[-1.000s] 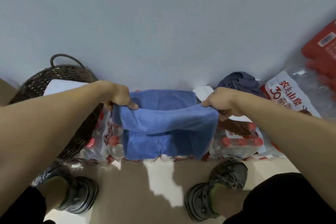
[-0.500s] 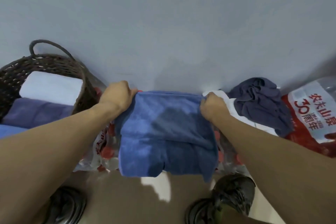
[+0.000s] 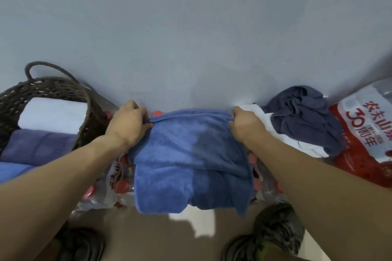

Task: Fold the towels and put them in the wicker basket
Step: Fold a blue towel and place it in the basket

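Observation:
A blue towel (image 3: 186,154) lies folded over a pack of water bottles against the wall, its near part hanging toward the floor. My left hand (image 3: 127,123) pinches its far left corner and my right hand (image 3: 244,123) pinches its far right corner. The dark wicker basket (image 3: 84,108) stands at the left and holds a folded white towel (image 3: 53,114), a folded lilac towel (image 3: 38,146) and a blue one (image 3: 12,174). A crumpled dark blue towel (image 3: 303,116) lies on a white towel (image 3: 275,131) to the right.
Shrink-wrapped packs of red-capped water bottles (image 3: 114,188) carry the towels. Another pack with red and white printed wrap (image 3: 364,133) sits at the far right. The grey wall is right behind. My two shoes (image 3: 275,237) stand on the brown floor below.
Both hands carried the towel's near edge away from me to the far edge by the wall, folding it over. The view shifted, showing more of the basket.

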A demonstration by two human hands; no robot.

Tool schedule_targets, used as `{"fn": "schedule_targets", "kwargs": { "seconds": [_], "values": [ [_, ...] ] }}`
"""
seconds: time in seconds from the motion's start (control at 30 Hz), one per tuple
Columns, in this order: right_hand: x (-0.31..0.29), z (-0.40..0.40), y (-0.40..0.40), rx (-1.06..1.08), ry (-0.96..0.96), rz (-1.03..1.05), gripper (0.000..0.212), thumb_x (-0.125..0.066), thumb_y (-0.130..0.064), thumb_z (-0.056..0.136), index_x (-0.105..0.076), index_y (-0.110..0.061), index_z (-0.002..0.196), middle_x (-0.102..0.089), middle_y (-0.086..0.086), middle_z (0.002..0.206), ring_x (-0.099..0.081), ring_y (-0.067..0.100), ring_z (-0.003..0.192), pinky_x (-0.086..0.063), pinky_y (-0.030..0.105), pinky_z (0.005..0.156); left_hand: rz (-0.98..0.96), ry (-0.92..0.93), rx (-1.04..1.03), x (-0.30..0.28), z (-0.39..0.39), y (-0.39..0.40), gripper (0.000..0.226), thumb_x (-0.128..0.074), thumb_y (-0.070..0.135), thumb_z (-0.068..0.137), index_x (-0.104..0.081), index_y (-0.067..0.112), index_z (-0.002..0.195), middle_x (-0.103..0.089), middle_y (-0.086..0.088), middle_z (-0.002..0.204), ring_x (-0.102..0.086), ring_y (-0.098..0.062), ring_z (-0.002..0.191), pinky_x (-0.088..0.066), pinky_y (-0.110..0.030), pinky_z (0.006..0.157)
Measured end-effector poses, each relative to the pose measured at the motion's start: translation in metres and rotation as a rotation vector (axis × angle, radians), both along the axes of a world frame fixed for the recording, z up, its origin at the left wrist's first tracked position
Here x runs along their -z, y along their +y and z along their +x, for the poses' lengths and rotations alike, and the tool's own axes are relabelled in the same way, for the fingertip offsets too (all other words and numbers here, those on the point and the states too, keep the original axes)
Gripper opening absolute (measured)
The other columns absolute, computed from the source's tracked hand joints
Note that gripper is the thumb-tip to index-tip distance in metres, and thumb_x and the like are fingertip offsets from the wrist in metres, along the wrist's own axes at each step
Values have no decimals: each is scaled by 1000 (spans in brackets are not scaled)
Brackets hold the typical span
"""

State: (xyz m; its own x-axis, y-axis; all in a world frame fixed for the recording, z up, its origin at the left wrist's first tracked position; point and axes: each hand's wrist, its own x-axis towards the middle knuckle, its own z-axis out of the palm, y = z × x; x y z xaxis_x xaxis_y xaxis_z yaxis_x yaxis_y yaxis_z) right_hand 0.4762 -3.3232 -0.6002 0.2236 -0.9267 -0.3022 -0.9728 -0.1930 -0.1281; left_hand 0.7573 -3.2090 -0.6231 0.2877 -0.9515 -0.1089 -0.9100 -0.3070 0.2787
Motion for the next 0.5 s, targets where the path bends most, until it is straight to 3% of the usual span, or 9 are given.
{"fn": "schedule_targets", "kwargs": {
  "seconds": [0.07, 0.13, 0.23, 0.33, 0.4, 0.5],
  "values": [
    [0, 1, -1, -46, 19, -27, 24, -53, -24, 93, -57, -10, 112, -59, 11, 113, -56, 29, 104, -39, 26, 80, 26, -39, 71, -6, 1, -3, 20, -71, 31, 85, -62, 14, 91, -55, -11, 102, -51, -33, 100, -45, -39, 86],
    [-2, -3, -4, -42, -88, -59, 22, -60, -24, 87, -61, -10, 103, -65, 8, 102, -59, 28, 94, -43, 25, 80, 60, 45, 111, -18, 7, -10, 21, -76, 27, 81, -61, 14, 86, -63, -9, 91, -58, -30, 91, -44, -32, 73],
    [-10, -11, -9, 234, -582, 183, 31, -65, -6, 81, -54, -14, 110, -61, 7, 82, -57, 22, 70, -47, 28, 62, 107, 301, 35, -40, 18, -20, 23, -83, 18, 76, -61, 14, 80, -65, -5, 78, -60, -22, 72, -43, -27, 62],
    [-19, -24, -13, 417, -864, 448, 25, -63, 6, 84, -64, -4, 108, -67, 15, 86, -63, 23, 70, -52, 27, 52, 131, 615, -143, -43, 20, -20, 11, -77, 8, 82, -69, 6, 90, -70, -10, 81, -62, -20, 70, -52, -29, 69],
    [-20, -33, -14, 452, -931, 530, 7, -67, 2, 86, -71, -3, 86, -69, 11, 81, -65, 22, 72, -55, 28, 57, 155, 604, -178, -37, 23, -18, 6, -72, 7, 86, -72, 4, 91, -72, -13, 84, -63, -21, 73, -52, -31, 71],
    [-11, -45, -13, 500, -1067, 554, 10, -69, -8, 89, -68, -11, 80, -70, 7, 77, -65, 19, 69, -54, 31, 64, 108, 429, -177, -26, 27, -15, 8, -70, 15, 89, -74, 9, 87, -72, -7, 81, -62, -18, 73, -44, -24, 69]
  ]
}}
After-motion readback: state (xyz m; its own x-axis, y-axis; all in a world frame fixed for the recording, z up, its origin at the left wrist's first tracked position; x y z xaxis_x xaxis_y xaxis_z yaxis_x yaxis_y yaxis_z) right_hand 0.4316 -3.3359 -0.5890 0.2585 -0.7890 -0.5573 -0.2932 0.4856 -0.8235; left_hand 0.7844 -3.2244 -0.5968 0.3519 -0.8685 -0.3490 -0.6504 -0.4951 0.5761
